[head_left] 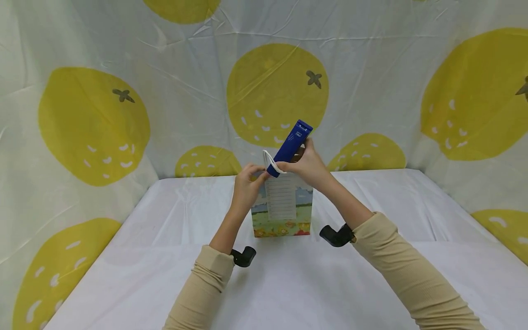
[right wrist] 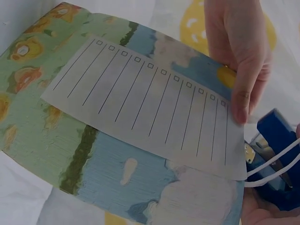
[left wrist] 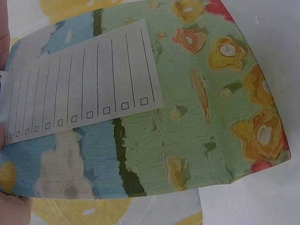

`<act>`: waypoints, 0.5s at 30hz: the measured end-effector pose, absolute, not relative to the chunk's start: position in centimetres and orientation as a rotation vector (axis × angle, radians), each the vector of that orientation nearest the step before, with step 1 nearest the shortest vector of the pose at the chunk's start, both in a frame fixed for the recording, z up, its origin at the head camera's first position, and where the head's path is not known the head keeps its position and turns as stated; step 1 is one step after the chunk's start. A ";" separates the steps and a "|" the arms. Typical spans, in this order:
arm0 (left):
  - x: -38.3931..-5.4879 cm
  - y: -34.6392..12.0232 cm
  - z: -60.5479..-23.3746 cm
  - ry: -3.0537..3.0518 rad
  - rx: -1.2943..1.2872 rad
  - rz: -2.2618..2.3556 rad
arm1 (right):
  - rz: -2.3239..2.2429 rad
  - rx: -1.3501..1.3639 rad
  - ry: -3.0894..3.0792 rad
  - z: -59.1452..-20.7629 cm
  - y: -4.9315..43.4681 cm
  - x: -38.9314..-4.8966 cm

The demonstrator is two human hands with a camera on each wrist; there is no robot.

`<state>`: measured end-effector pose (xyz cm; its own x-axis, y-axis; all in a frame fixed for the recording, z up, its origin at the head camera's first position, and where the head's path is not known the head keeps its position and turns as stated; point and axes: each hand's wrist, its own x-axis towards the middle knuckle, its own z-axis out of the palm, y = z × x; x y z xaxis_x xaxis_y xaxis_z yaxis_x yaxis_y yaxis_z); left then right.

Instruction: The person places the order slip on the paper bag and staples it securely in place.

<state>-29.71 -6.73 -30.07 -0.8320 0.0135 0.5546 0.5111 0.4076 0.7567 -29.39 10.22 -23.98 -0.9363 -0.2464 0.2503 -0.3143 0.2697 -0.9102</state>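
Observation:
A paper gift bag (head_left: 303, 217) printed with a meadow and flowers stands upright on the table. Against its front lies a white checklist sheet (head_left: 281, 199) with ruled lines and small boxes, reaching toward the bag's top edge. My left hand (head_left: 246, 185) pinches the sheet and bag at the top left corner. My right hand (head_left: 309, 167) grips a blue stapler (head_left: 290, 144), tilted, with its front end down at the top edge. In the right wrist view the stapler's jaws stand apart near that edge. White cord handles (right wrist: 276, 161) loop across the stapler.
A white cloth (head_left: 288, 284) covers the table. Behind and at the sides hangs a pale curtain (head_left: 185, 101) with large yellow lemons. Black wrist mounts (head_left: 336, 236) stick out below both forearms.

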 end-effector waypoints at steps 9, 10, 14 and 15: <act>-29.7 -6.8 -30.1 -2.203 -0.451 -1.394 | 1.664 0.630 -2.541 -24.4 10.1 -29.3; -29.7 -6.8 -30.1 -2.202 -0.450 -1.402 | 1.655 0.639 -2.549 -24.4 10.0 -29.3; -29.7 -6.9 -30.3 -2.202 -0.448 -1.428 | 1.625 0.666 -2.589 -24.4 10.1 -29.2; -29.7 -6.9 -30.3 -2.200 -0.447 -1.431 | 1.618 0.669 -2.599 -24.4 10.1 -29.1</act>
<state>-29.69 -6.87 -30.32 -0.8342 0.0144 0.5512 0.5097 0.4015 0.7609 -29.12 10.09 -24.38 -0.9088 -0.3504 0.2267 -0.3581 0.3759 -0.8547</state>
